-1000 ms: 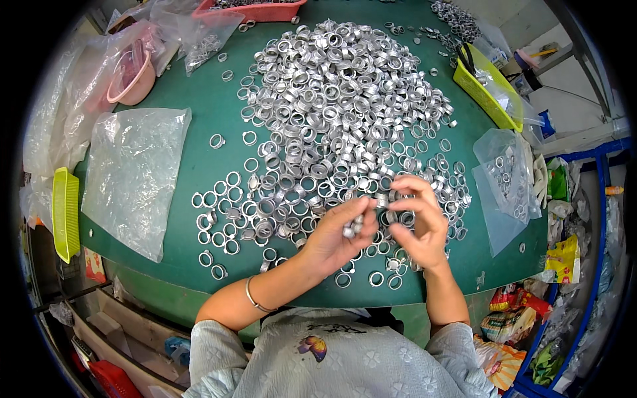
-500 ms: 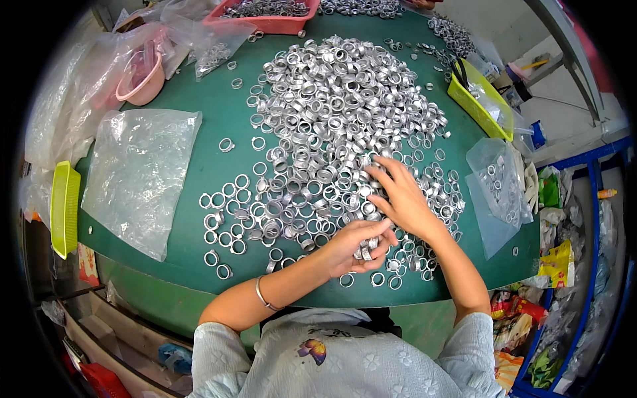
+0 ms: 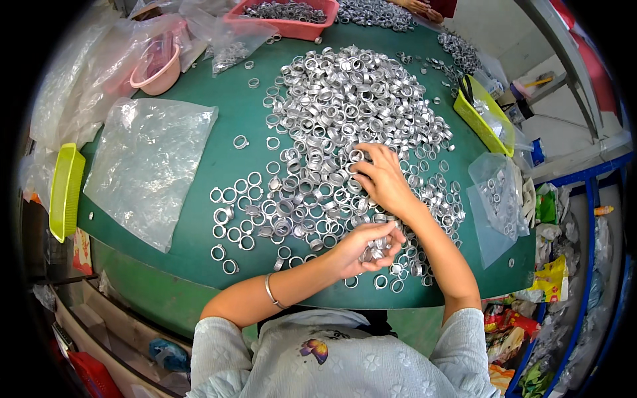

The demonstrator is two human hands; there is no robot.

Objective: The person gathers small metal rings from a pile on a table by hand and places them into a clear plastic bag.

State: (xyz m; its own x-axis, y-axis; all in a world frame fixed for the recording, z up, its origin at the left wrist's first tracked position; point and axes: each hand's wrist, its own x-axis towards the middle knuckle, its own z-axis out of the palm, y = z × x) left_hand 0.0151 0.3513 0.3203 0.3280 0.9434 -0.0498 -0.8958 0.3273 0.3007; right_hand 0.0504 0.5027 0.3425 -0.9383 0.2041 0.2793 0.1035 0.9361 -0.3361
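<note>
A large heap of silvery metal rings [image 3: 352, 99], many with a small tab, covers the middle of the green table [image 3: 199, 192]. My left hand [image 3: 371, 249] is cupped palm up near the front edge, with several metal rings [image 3: 375, 248] held in its curled fingers. Beyond it, my right hand [image 3: 385, 179] reaches onto the near side of the heap. Its thumb and forefinger close around one metal ring [image 3: 356, 156] there; the fingers partly hide the contact. More loose rings [image 3: 232, 215] lie spread out to the left of my hands.
A clear plastic bag [image 3: 149, 169] lies flat at left, beside a yellow-green basket [image 3: 65, 192] and pink bowl [image 3: 159, 76]. A red tray [image 3: 282, 28] of rings stands far back. Another basket [image 3: 481, 119] and a bag of rings [image 3: 494, 199] sit at right. Another person's hands [image 3: 424, 9] show at the back.
My right hand has moved left and farther into the heap, its thumb and forefinger drawing together around a ring. My left hand stays low, still holding rings. The whole view has shifted slightly.
</note>
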